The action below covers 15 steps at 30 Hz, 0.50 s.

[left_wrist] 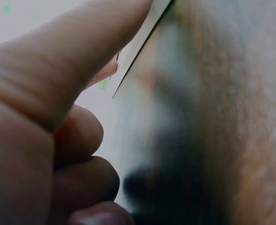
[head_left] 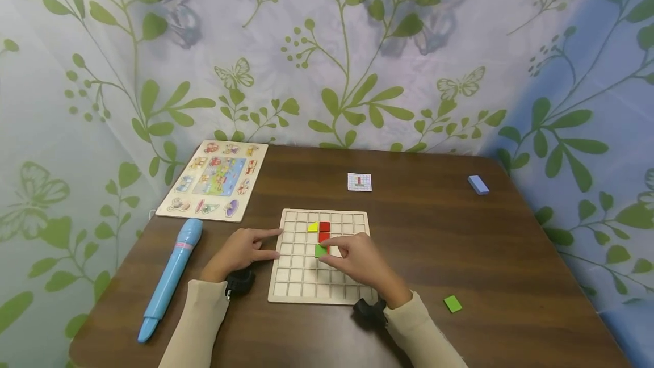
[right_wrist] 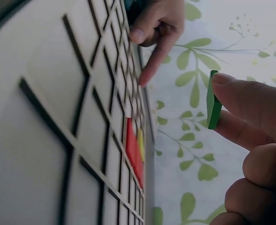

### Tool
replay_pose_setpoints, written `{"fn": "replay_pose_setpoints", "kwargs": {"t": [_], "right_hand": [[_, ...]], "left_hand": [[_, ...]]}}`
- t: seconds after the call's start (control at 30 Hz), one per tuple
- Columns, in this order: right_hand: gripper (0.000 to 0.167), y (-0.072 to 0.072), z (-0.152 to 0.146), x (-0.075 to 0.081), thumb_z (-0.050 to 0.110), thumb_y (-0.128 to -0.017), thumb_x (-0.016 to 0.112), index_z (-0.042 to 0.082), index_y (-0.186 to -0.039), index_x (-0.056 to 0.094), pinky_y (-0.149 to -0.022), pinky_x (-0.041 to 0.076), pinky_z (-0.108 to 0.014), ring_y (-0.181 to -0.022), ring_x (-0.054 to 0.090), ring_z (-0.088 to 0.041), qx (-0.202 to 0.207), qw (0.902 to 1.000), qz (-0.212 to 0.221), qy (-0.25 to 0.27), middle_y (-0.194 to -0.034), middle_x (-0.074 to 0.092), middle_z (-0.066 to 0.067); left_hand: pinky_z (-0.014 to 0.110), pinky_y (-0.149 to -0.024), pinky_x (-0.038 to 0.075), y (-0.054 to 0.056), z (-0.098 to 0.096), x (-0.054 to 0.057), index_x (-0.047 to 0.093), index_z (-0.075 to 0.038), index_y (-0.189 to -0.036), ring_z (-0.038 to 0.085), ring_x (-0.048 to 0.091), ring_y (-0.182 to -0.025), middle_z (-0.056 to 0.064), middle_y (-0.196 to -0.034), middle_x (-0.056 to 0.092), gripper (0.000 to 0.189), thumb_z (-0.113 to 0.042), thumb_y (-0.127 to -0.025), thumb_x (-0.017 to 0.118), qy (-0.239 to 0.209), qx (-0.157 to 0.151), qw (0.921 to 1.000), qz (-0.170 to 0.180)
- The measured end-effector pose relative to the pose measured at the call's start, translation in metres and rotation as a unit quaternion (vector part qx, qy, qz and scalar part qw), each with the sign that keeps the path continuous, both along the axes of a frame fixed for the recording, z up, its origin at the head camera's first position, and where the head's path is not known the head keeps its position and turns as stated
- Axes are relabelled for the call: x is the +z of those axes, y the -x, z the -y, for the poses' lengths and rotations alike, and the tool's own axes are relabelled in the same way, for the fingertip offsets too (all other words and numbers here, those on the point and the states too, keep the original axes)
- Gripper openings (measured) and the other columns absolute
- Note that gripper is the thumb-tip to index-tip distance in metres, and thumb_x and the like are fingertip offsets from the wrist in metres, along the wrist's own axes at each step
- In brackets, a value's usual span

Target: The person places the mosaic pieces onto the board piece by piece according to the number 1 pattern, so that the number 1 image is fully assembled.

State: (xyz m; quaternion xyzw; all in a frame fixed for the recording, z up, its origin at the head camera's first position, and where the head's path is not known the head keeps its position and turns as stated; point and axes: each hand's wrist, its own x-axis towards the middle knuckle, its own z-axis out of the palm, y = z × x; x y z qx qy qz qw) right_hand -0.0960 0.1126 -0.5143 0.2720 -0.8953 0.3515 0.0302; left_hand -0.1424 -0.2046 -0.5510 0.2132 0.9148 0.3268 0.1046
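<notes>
My right hand (head_left: 360, 257) pinches a green square tile (head_left: 319, 251) between thumb and index finger, over the middle of a wooden grid board (head_left: 293, 288). In the right wrist view the tile (right_wrist: 213, 103) stands edge-on, raised off the board, the other fingers curled below. Set in the grid are red square tiles (head_left: 324, 226) in a column and a yellow tile (head_left: 313, 227) with one curved side, left of the top red one. My left hand (head_left: 240, 251) touches the board's left edge with thumb and index finger extended and spread; its other fingers are curled, as the left wrist view shows.
A loose green tile (head_left: 452, 304) lies right of the board. Behind it are a small pattern card (head_left: 360, 182) and a blue block (head_left: 478, 185). On the left lie a picture puzzle board (head_left: 174, 207) and a blue toy microphone (head_left: 171, 274). A patterned cloth hangs behind the table.
</notes>
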Motion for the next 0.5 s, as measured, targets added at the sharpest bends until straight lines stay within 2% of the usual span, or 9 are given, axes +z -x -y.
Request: {"fn": "replay_pose_setpoints", "kwargs": {"t": [0.2,0.5], "right_hand": [[0.022,0.006,0.014,-0.005,0.031,-0.09,0.081,0.017,-0.106,0.082,-0.051,0.024,-0.023,-0.051,0.023,-0.002,0.003,1.0,0.005,0.001,-0.052,0.026,0.016],[0.023,0.006,0.016,-0.02,0.033,-0.089,0.081,0.017,-0.106,0.082,-0.053,0.026,-0.023,-0.05,0.024,-0.001,-0.013,0.9996,0.017,-0.017,-0.051,0.029,0.015]], "left_hand": [[0.027,-0.053,0.028,0.002,0.004,0.005,0.064,-0.027,-0.142,0.008,0.023,-0.051,-0.01,-0.053,0.029,0.06,-0.045,-0.086,0.08,0.009,0.011,0.9999,-0.004],[0.026,-0.054,0.029,0.002,-0.001,0.001,0.064,-0.027,-0.142,0.008,0.025,-0.052,-0.01,-0.054,0.029,0.061,-0.046,-0.086,0.08,0.013,0.007,0.9999,0.006]]}}
